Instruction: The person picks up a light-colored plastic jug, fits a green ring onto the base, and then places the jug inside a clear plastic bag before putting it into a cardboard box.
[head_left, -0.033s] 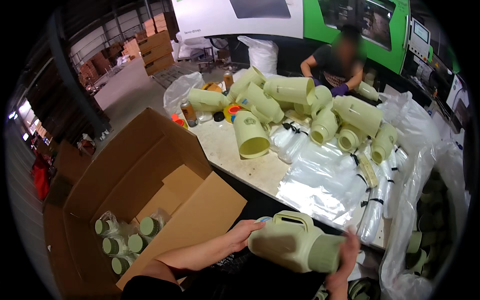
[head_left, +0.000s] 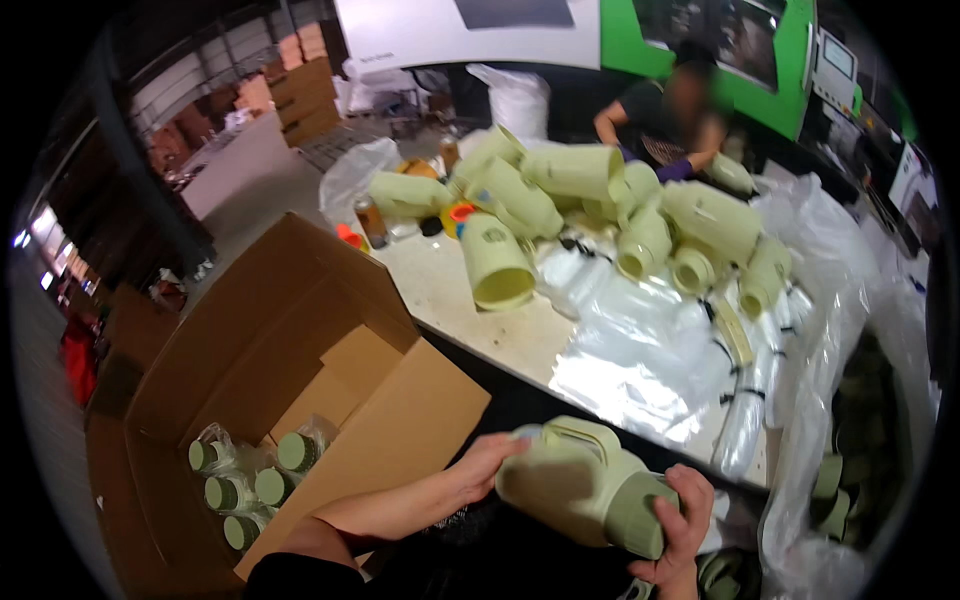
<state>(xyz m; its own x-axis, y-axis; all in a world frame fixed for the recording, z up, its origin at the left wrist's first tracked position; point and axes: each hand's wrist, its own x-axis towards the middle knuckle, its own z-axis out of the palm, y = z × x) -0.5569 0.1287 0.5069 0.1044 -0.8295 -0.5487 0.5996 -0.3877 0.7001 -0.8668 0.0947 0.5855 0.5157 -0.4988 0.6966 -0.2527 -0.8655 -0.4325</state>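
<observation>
Your left hand (head_left: 487,462) grips the base end of a pale green jug (head_left: 585,485), and your right hand (head_left: 685,525) clasps its capped neck end. Both hands are closed on the jug, which lies on its side between them, handle uppermost. To the left of your left hand stands an open cardboard box (head_left: 300,330) with bagged jugs (head_left: 250,475) inside. Beyond your hands, the table (head_left: 450,290) carries a pile of jugs (head_left: 600,215) and clear plastic bags (head_left: 650,360). A second person (head_left: 665,125) works at the far side.

Dim hall, bright tabletop glare, fisheye edges dark w/ blur.
</observation>
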